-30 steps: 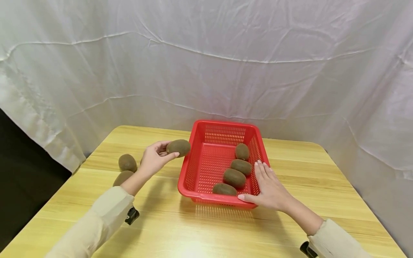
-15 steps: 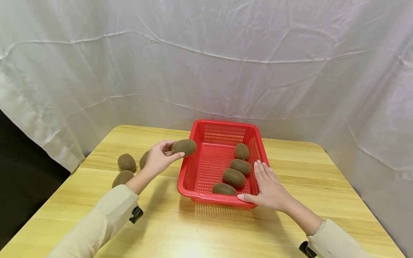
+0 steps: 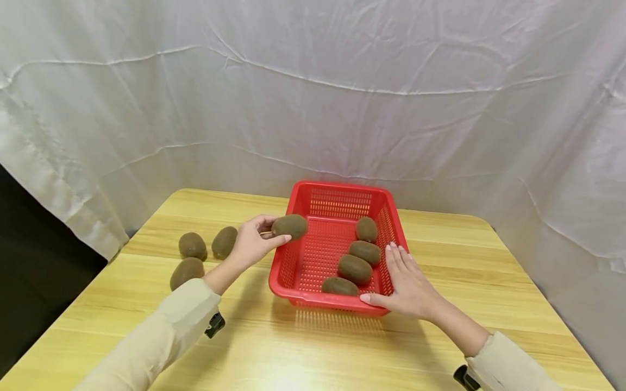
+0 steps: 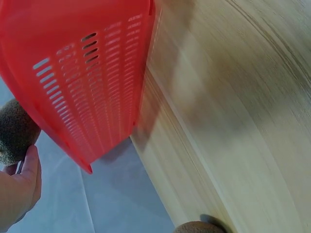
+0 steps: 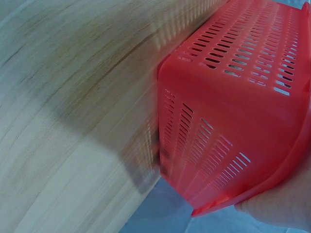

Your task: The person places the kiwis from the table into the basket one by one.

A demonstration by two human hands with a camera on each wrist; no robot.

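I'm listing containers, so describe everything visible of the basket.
The basket is red, rectangular and open-topped, plastic-looking, with a smooth rim, slotted walls and a perforated floor. It stands upright on the table. Four kiwis lie inside, towards the right; the right hand rests on its near right corner. Whether the kiwi in the left hand touches it is unclear.

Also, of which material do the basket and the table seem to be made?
Basket: probably moulded plastic, smooth and slightly glossy; its slotted walls and rounded rim suggest this.
Table: wood or wood-look laminate, with a sheen; grain lines and a bright glare show.
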